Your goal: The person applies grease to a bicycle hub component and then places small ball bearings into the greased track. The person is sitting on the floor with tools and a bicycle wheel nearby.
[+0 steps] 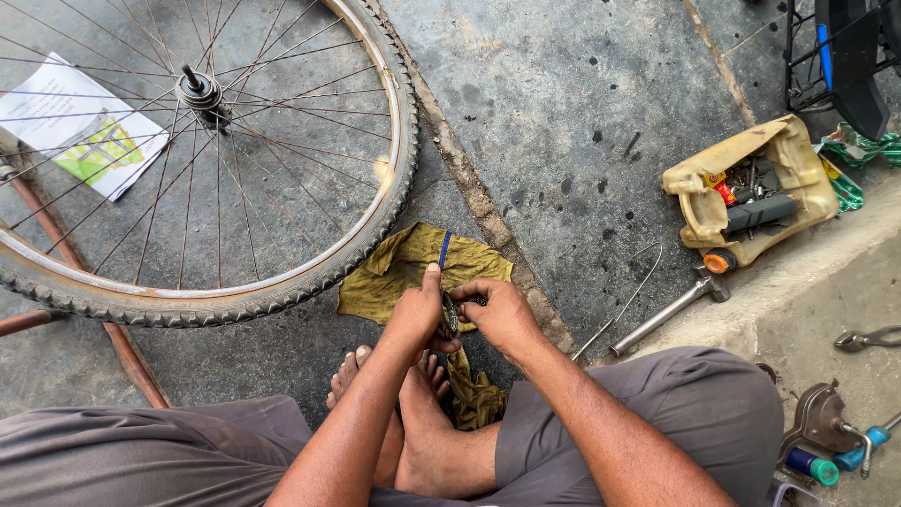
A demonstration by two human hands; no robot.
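My left hand (419, 314) and my right hand (498, 311) meet over a yellow-green rag (394, 268) spread on the concrete floor. Together they pinch a small dark metal part (451, 313) between the fingertips; its exact kind is too small to tell. A thin blue strip (445, 249) lies on the rag just beyond my left thumb. My bare feet (413, 413) rest crossed below the hands. A spoked bicycle wheel (380, 211) with its tyre lies flat at the left, its rim touching the rag's edge.
A cut-open yellow plastic can (798, 160) holding tools sits at the right. A hammer (671, 310) and bent wire (631, 286) lie beside a raised concrete step. Pliers (868, 340) and other tools rest on the step. Paper (80, 122) lies under the wheel.
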